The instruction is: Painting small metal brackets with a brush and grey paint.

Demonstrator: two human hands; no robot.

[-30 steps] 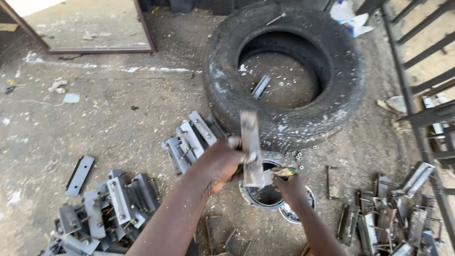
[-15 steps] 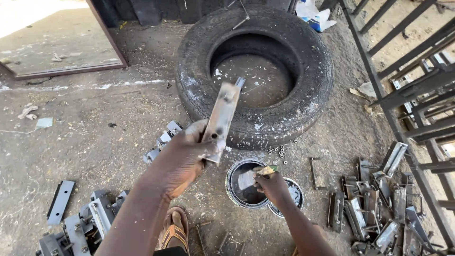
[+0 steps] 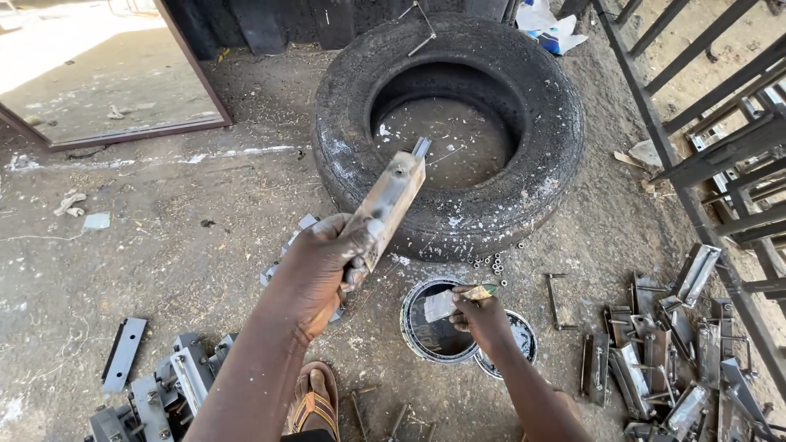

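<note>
My left hand [image 3: 323, 263] grips a flat grey metal bracket [image 3: 390, 199], tilted up and to the right, its far end over the near wall of a big black tyre [image 3: 446, 115]. My right hand [image 3: 481, 315] holds a paintbrush [image 3: 449, 301] whose grey-loaded bristles sit over an open round paint tin [image 3: 434, 330] on the ground. The tin's lid [image 3: 517, 348] lies just right of it, partly behind my right hand.
Painted metal brackets lie in piles at lower left [image 3: 168, 393] and lower right [image 3: 667, 352]. A single bracket [image 3: 124, 354] lies apart at the left. Dark metal gate frames [image 3: 720, 147] lean at the right. My sandalled foot [image 3: 313, 401] rests below. Loose nuts [image 3: 491, 263] sit by the tyre.
The left hand has swung the bracket from upright to tilted right, towards the tyre. The right hand stays at the tin with the brush. The camera view shifted left.
</note>
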